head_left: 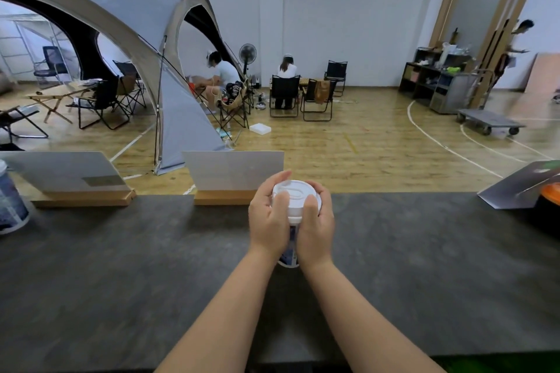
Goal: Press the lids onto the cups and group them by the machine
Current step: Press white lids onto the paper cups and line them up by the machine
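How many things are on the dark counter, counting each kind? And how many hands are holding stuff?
Cups: 2, one in the middle and one at the left edge
White lids: 1 seen clearly, on the middle cup
Sign stands: 2, left and centre
Hands holding: 2, left hand and right hand, both round the middle cup
Total: 7

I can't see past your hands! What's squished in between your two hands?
A paper cup with a white lid sits between the left hand and right hand, shown in the head view.
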`<state>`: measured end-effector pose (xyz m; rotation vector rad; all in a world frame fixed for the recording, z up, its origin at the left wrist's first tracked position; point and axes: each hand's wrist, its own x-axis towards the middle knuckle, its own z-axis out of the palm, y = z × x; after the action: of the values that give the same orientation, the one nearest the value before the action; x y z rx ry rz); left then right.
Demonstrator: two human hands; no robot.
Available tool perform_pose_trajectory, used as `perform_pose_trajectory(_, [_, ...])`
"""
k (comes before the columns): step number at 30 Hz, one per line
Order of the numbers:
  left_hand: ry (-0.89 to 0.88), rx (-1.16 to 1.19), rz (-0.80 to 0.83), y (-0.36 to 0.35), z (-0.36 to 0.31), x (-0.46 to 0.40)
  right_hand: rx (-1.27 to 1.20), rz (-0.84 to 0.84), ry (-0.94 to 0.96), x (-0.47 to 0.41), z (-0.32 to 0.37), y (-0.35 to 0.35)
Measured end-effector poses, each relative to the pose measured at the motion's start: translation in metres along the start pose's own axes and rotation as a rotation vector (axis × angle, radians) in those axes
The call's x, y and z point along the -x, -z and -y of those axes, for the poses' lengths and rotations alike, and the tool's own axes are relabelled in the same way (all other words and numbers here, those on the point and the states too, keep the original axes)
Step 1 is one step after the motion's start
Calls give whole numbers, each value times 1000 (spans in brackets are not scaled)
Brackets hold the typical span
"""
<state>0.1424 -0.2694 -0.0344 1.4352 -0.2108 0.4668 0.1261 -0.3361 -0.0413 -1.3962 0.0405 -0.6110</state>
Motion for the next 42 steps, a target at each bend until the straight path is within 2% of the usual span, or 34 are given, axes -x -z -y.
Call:
perform_pose_trajectory(2, [-109, -165, -30, 8, 4, -6, 17, -21, 28, 13, 1, -1])
perform_pose_trajectory(3, [-122, -230, -105, 11, 5, -9, 28, -39, 41, 22, 2, -1])
perform_pose_trajectory(5, [-71, -258, -277, 14, 4, -6, 43, -83, 73, 36, 4, 3])
perform_pose_trajectory(6, [-34, -239, -297, 14, 4, 0, 55, -104, 93, 38, 4, 8])
perform_pose_trajectory(9, [54, -168, -198, 11, 8, 26, 66, -73, 49, 29, -2, 23])
perform_pose_trajectory(13, [164, 122, -105, 5, 19, 39, 162, 131, 23, 27, -9, 25])
perform_pose_trajectory(18, [140, 302, -40, -4, 32, 44, 185, 242, -65, 39, -24, 32])
perform_pose_trajectory(20, [160, 288, -7, -3, 40, 42, 212, 239, -77, 39, -28, 39])
perform_pose_trajectory(24, [155, 106, 20, 0, 49, 40, 221, 165, -61, 42, -31, 47])
perform_pose_trajectory(29, [146, 231, 207, -3, 41, 53, 154, 64, -25, 44, -26, 59])
perform_pose_trajectory(32, [127, 232, 255, -13, 32, 58, 135, 52, -8, 37, -16, 75])
perform_pose_trajectory(42, [54, 119, 460, -131, 14, 99, 130, 14, 55, -2, 11, 210])
